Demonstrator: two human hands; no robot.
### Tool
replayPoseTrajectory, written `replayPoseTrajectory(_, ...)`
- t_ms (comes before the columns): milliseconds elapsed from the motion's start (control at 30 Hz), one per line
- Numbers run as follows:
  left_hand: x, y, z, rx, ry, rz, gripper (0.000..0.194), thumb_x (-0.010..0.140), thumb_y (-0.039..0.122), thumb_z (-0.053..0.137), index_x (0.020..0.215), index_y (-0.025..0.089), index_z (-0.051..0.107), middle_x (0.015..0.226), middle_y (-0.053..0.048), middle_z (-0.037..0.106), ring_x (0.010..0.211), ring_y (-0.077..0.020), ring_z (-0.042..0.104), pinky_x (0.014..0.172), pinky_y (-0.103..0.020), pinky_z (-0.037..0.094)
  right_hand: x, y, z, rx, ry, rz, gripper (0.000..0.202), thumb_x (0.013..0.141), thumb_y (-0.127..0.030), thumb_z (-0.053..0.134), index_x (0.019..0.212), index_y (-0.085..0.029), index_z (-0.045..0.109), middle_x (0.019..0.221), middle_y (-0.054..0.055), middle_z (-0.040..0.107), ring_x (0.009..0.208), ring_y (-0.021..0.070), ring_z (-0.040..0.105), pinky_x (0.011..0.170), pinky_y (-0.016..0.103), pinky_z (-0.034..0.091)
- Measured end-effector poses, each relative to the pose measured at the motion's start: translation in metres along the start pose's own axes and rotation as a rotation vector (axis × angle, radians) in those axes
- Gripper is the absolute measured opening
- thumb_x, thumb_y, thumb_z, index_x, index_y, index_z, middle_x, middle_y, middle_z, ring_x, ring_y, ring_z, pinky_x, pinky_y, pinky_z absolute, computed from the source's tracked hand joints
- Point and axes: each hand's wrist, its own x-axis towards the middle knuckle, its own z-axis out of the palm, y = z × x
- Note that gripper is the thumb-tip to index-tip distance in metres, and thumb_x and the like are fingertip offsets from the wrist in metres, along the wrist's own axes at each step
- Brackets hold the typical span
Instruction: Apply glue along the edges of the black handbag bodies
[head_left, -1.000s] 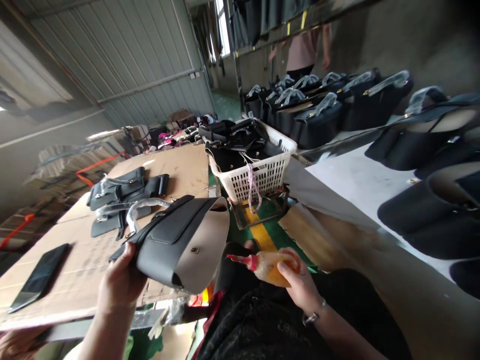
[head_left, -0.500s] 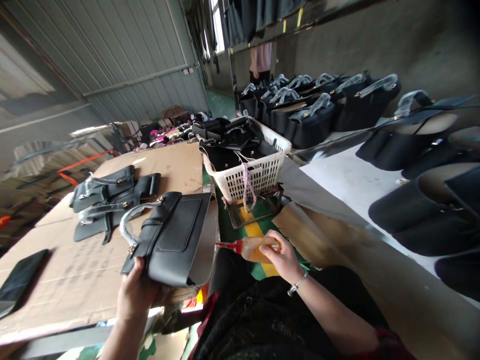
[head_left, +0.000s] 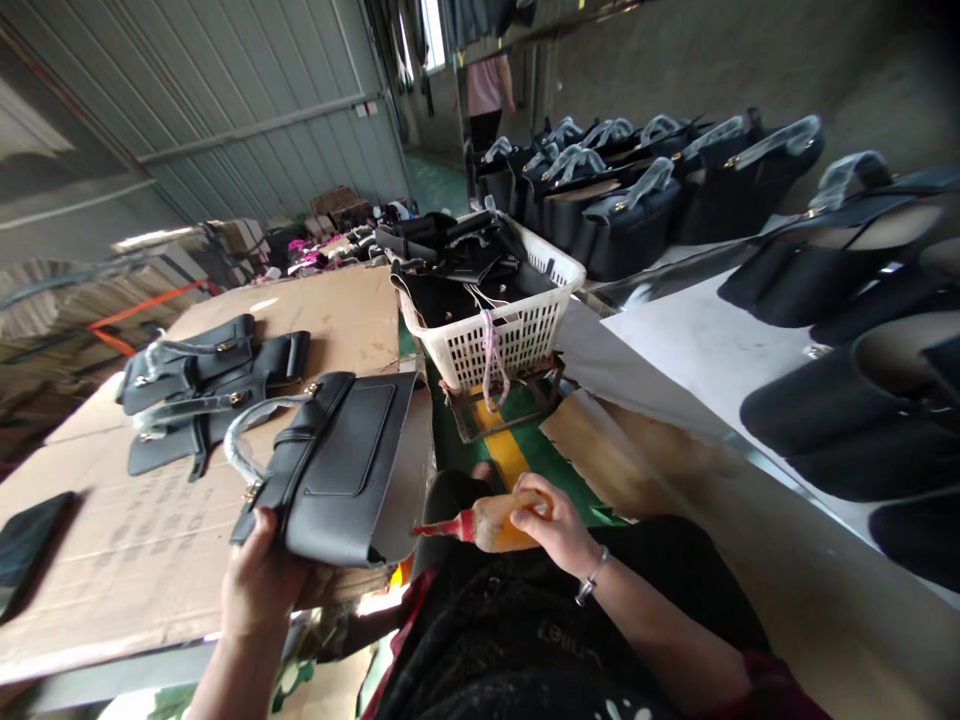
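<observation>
My left hand (head_left: 262, 575) grips the lower left corner of a black bag piece (head_left: 349, 450), thumb on top and fingers beneath it. The piece has a stitched pocket panel, a plastic-wrapped handle and a pale inner side at its right. My right hand (head_left: 551, 525) is wrapped round a squeeze bottle (head_left: 501, 524) of amber liquid. Its red nozzle points left, close to the pale side of the bag piece; whether they touch I cannot tell. More black bag parts (head_left: 217, 380) with wrapped handles lie on the cardboard-covered table (head_left: 172, 560).
A white basket (head_left: 487, 350) full of black parts stands beyond the table on a metal frame. Rows of black bags (head_left: 630, 230) stand at the right. A dark flat object (head_left: 30, 545) lies at the table's left. A person (head_left: 487, 95) stands at the back.
The bottle in my right hand has moved down and slightly left. My left hand and the bag piece have shifted slightly left in view. The person in the background has moved left.
</observation>
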Motion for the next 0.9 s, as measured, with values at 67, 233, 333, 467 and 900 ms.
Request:
replayPoseTrajectory(67,0.002,-0.001,-0.002,0.02,0.013,-0.003,0.043,0.063,0.042,0.081,0.101,0.021,0.075,0.105,-0.003,0.075,0.132,-0.0289,0.048,0.096,-0.029,0.051,0.0,0.001,-0.001,-0.006,0.004,0.001,0.021,0.071,-0.036,0.07,0.071,-0.022,0.055,0.066,-0.003,0.051,0.061,0.0146,0.047,0.055,0.025,0.041)
replayPoseTrajectory(233,0.004,-0.002,-0.005,0.079,0.006,0.029,0.036,0.07,0.043,0.076,0.099,0.022,0.075,0.103,-0.005,0.075,0.13,-0.0338,0.05,0.105,-0.044,0.046,0.019,0.003,-0.007,-0.102,0.206,-0.016,0.025,0.068,-0.039,0.072,0.069,-0.022,0.053,0.063,-0.003,0.05,0.06,0.0151,0.047,0.057,0.027,0.042)
replayPoseTrajectory(333,0.003,-0.002,-0.003,0.087,-0.008,0.027,0.037,0.069,0.044,0.076,0.098,0.022,0.076,0.104,-0.005,0.075,0.133,-0.0341,0.047,0.108,-0.044,0.043,0.03,0.004,-0.008,-0.067,0.304,0.003,0.03,0.067,-0.045,0.072,0.075,-0.022,0.054,0.064,-0.003,0.052,0.061,0.0162,0.05,0.058,0.028,0.044)
replayPoseTrajectory(467,-0.001,0.001,0.001,0.057,-0.025,0.004,0.04,0.064,0.044,0.081,0.098,0.023,0.075,0.104,-0.002,0.075,0.142,-0.0316,0.034,0.114,-0.038,0.034,0.04,0.007,-0.001,0.038,0.293,0.022,0.036,0.066,-0.048,0.073,0.081,-0.022,0.054,0.068,-0.002,0.056,0.065,0.0174,0.053,0.062,0.029,0.046)
replayPoseTrajectory(900,0.003,0.0,0.001,0.087,0.012,-0.028,0.029,0.083,0.039,0.064,0.107,0.026,0.074,0.111,0.001,0.074,0.144,-0.026,0.031,0.117,-0.039,0.026,0.0,0.045,0.007,0.331,-0.054,0.184,0.032,0.07,-0.044,0.078,0.078,-0.022,0.057,0.069,-0.004,0.05,0.064,0.0134,0.048,0.06,0.025,0.043)
